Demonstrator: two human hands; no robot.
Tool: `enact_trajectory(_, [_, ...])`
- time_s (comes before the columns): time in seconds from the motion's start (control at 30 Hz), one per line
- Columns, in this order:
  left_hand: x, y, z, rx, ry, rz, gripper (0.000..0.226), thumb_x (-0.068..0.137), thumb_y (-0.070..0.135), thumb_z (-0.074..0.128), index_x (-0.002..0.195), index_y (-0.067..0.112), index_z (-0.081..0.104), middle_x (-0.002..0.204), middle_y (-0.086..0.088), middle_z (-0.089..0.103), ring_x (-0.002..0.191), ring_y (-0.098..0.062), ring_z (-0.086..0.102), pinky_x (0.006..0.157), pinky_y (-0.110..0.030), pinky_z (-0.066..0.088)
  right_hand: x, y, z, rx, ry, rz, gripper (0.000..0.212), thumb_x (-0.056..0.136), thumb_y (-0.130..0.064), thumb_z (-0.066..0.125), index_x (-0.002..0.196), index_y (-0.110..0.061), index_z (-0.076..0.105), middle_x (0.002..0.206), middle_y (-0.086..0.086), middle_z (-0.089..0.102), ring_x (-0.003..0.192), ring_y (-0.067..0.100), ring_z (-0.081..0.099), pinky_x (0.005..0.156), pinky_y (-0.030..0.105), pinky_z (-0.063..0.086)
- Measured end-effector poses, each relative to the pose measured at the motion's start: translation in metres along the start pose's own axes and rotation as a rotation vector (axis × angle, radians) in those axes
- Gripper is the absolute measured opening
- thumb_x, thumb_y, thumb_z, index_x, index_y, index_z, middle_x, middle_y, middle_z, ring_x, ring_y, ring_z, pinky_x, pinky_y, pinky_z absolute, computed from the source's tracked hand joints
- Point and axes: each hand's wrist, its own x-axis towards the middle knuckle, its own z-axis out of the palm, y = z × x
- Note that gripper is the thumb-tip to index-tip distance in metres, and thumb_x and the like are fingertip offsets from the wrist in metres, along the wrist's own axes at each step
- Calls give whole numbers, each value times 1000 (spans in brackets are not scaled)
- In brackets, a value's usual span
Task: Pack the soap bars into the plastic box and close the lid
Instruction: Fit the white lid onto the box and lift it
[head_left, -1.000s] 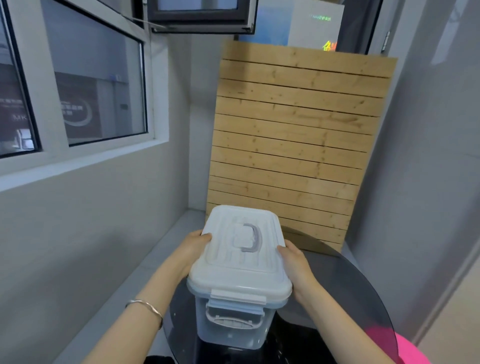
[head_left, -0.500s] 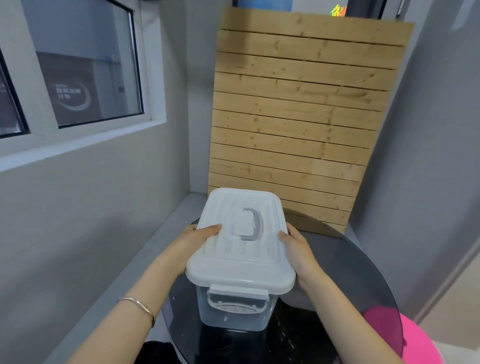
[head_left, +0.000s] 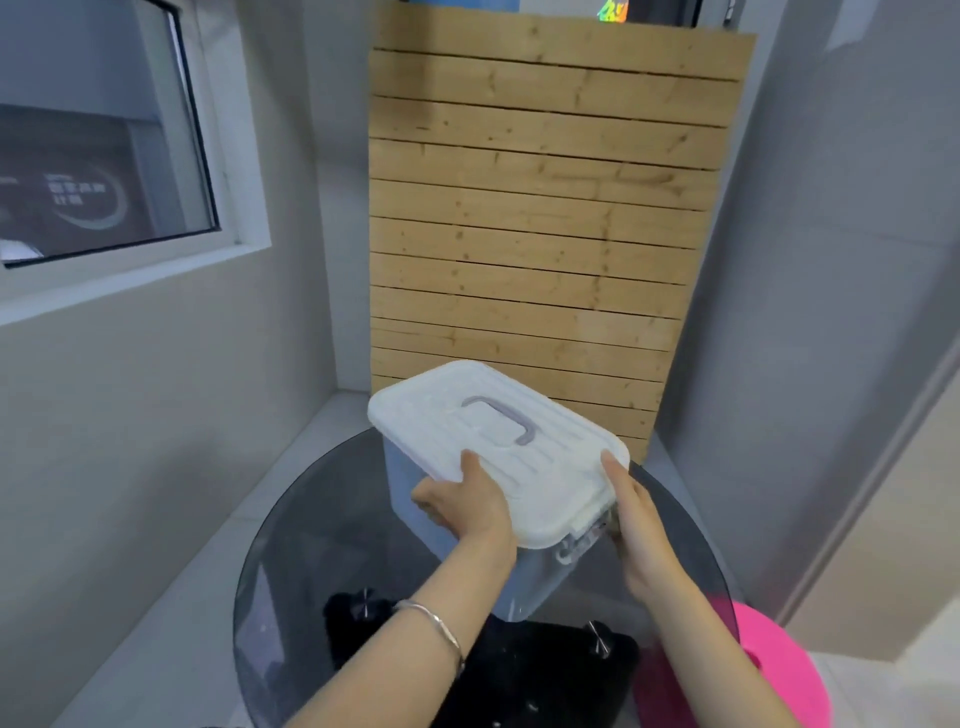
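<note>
A clear plastic box (head_left: 447, 519) with a white ribbed lid (head_left: 498, 441) and a grey handle (head_left: 501, 415) stands on the round dark glass table (head_left: 322, 545), turned at an angle. My left hand (head_left: 462, 501) grips the lid's near-left edge, thumb on top. My right hand (head_left: 631, 512) holds the near-right corner beside the front latch (head_left: 584, 538). The lid lies on the box. No soap bars are visible; the box's inside is hidden by the lid and hazy walls.
A slatted wooden panel (head_left: 540, 218) leans against the far wall right behind the table. Grey walls close in on the left and right, with a window (head_left: 98, 156) on the left. A pink round object (head_left: 779, 670) sits low at the right. The black table base (head_left: 519, 670) shows through the glass.
The box has been rotated, so its latch end now points to the near right, and it sits farther from me. Both hands shifted from the long sides to the near edge.
</note>
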Motion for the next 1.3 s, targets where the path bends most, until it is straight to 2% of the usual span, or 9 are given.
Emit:
enact_trajectory(0.13, [-21,-30,48,7,43,61,57,89,23,57,133,3,27,140,-16,30,128,-33,31,103,-45,33,3,7,-16,153,-78,103,59,78,-63,56,118,-21,67,95,-7,75,93,12,64,82,29,46])
enact_trajectory(0.23, [-27,-39,66,99,-16,37,74,88,24,60,142,3,14,146,-16,19,135,-33,20,108,-42,26,12,4,-23,310,-73,161,53,84,-58,54,116,-19,68,98,-1,75,92,14,65,77,29,49])
enact_trajectory(0.33, [-15,-43,59,150,-57,-7,72,81,32,67,133,5,25,140,-16,25,129,-31,25,102,-40,30,19,-2,-27,340,3,124,34,86,-45,60,110,-23,67,109,0,70,92,12,63,70,28,45])
enact_trajectory(0.57, [89,20,16,66,10,-83,83,72,57,64,133,9,37,137,-8,46,124,-30,45,104,-45,37,30,-10,-25,320,121,-1,43,85,-20,68,125,-9,56,121,9,67,115,27,62,97,37,47])
enact_trajectory(0.73, [128,56,3,252,-439,-172,44,83,42,59,119,16,57,98,-6,67,88,-25,61,69,-37,49,42,-12,-23,302,112,-19,50,82,-15,70,129,-9,54,124,9,66,111,26,63,82,32,52])
enact_trajectory(0.9, [132,54,-6,267,-480,-176,40,86,39,57,117,15,55,96,-5,65,87,-23,59,64,-35,46,50,-19,-20,250,137,17,48,80,-16,69,125,-6,58,119,12,68,106,29,65,76,32,51])
enact_trajectory(1.07, [118,51,-21,294,-486,-136,40,89,42,51,121,18,53,102,-2,65,89,-21,60,71,-37,46,52,-23,-19,204,164,41,42,80,-14,65,122,-7,60,112,11,69,83,21,65,65,29,50])
enact_trajectory(1.2, [127,45,-39,395,-489,-130,46,86,50,50,125,24,52,115,-1,63,104,-21,57,100,-50,36,52,-24,-24,157,152,49,43,80,-16,65,122,-9,59,108,9,69,83,21,64,64,29,50])
enact_trajectory(1.3, [130,53,-30,446,-477,-116,47,85,48,54,122,19,54,106,-5,63,97,-25,57,101,-47,40,54,-27,-28,128,127,46,44,80,-18,67,123,-10,59,115,10,69,92,25,65,65,31,51])
